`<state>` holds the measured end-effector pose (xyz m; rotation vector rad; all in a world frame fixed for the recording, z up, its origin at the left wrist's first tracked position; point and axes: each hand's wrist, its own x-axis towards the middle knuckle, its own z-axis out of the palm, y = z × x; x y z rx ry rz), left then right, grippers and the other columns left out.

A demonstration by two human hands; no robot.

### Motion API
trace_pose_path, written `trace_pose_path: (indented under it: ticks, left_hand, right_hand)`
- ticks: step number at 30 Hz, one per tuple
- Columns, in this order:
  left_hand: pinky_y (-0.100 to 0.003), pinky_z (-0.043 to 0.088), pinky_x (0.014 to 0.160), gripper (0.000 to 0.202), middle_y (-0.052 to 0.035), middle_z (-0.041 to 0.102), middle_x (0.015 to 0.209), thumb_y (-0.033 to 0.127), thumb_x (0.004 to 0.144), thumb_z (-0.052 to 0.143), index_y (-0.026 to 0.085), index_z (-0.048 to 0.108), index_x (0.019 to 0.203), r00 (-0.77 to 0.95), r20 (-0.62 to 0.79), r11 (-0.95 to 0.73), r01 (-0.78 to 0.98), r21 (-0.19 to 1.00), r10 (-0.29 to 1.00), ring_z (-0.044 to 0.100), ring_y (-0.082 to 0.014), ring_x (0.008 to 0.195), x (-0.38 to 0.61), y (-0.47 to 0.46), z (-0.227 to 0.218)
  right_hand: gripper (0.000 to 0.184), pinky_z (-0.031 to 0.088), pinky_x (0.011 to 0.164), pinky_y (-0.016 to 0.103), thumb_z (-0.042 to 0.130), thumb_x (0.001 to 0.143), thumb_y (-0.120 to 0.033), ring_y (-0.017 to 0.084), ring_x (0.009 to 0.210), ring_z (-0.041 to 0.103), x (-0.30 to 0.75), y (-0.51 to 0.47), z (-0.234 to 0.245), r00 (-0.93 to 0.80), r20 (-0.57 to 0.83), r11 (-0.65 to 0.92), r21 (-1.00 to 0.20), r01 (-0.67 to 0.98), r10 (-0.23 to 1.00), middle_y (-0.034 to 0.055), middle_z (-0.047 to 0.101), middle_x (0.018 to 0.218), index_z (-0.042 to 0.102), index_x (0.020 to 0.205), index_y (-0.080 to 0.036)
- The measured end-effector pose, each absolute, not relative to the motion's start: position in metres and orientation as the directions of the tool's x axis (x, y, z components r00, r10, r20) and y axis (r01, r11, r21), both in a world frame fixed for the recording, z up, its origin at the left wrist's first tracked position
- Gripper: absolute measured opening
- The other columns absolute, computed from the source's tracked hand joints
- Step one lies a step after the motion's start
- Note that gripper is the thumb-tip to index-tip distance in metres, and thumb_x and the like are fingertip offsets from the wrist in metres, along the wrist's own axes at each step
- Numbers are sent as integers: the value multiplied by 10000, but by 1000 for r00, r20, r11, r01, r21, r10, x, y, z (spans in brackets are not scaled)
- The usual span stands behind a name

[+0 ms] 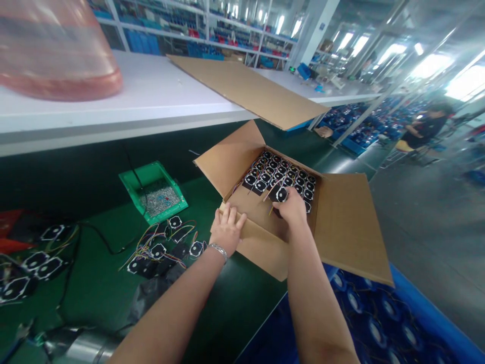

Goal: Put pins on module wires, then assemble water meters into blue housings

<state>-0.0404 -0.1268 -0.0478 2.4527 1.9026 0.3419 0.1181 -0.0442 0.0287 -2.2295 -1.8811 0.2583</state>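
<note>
An open cardboard box [341,227] sits on the green work surface, packed with rows of small black fans [280,174] with coloured wires. My right hand [292,205] reaches into the box, its fingers closed on one black fan [281,193] at the near row. My left hand [227,227] rests on the box's near flap, fingers flat and slightly spread, a metal bracelet on its wrist.
Loose black fans with wires [162,250] lie left of the box. A green tray of screws [153,191] stands behind them. More fans [34,265] lie at far left. A blue bin of fans [379,318] is at lower right. A seated person [424,129] works far right.
</note>
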Motion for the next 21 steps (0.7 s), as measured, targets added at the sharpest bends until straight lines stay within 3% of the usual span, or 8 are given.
trace_pose_path:
  ticks: [3,5,8,10,13,17,21]
  left_hand:
    - [-545,137,994,702,-155,350,1331,389,631,644,239,372,1261,226,153,-247,960,133,962,146,-358,1290,-40,-127,-48]
    - [-551,139,990,722,-161,372,1318,384,629,646,242,353,1274,221,139,-240,961,135,965,176,-367,1280,-40,-127,-49]
    - [-562,169,975,724,-176,382,1308,356,630,648,225,351,1278,233,110,-248,955,160,966,217,-379,1262,-41,-127,-48]
    - [-562,181,974,696,-169,351,1332,356,640,639,220,367,1267,236,107,-252,953,171,966,182,-368,1276,-41,-126,-44]
    - [-558,168,989,654,-142,319,1361,377,671,600,228,367,1263,240,98,-255,946,200,966,152,-336,1292,-43,-129,-33]
    - [-499,210,1007,735,-155,225,1408,377,670,599,216,277,1311,205,92,-225,909,352,974,168,-307,1295,-59,-160,-26]
    - [-419,244,1028,672,-122,335,1358,244,698,561,220,276,1305,101,94,-133,888,441,990,255,-237,1273,-103,-252,-50]
  right_hand:
    - [611,425,820,270,650,628,-278,160,934,555,101,-47,47,-97,89,131,-567,813,991,43,574,1054,397,1178,-197]
    - [716,429,819,282,649,631,-355,167,953,548,91,-37,49,-157,119,197,-616,763,980,63,550,1102,327,1250,-191]
    - [632,405,849,300,596,688,-365,198,995,529,88,-8,36,66,97,-18,-426,905,993,116,541,1109,373,1231,-130]
    - [538,389,864,309,617,670,-331,227,1011,520,89,10,19,87,11,-81,-269,960,996,141,552,1082,475,1135,-101]
    - [550,387,843,363,665,612,-320,283,999,516,85,20,-4,62,-30,-67,-213,975,998,202,542,1058,503,1072,-65]
    - [580,361,848,428,582,678,-422,311,1078,461,78,15,-15,47,-9,-48,-177,983,999,236,498,1092,446,1141,-100]
    - [671,385,827,399,601,633,-423,315,1099,461,78,20,-9,67,-59,-76,-171,982,996,280,478,1111,446,1183,-72]
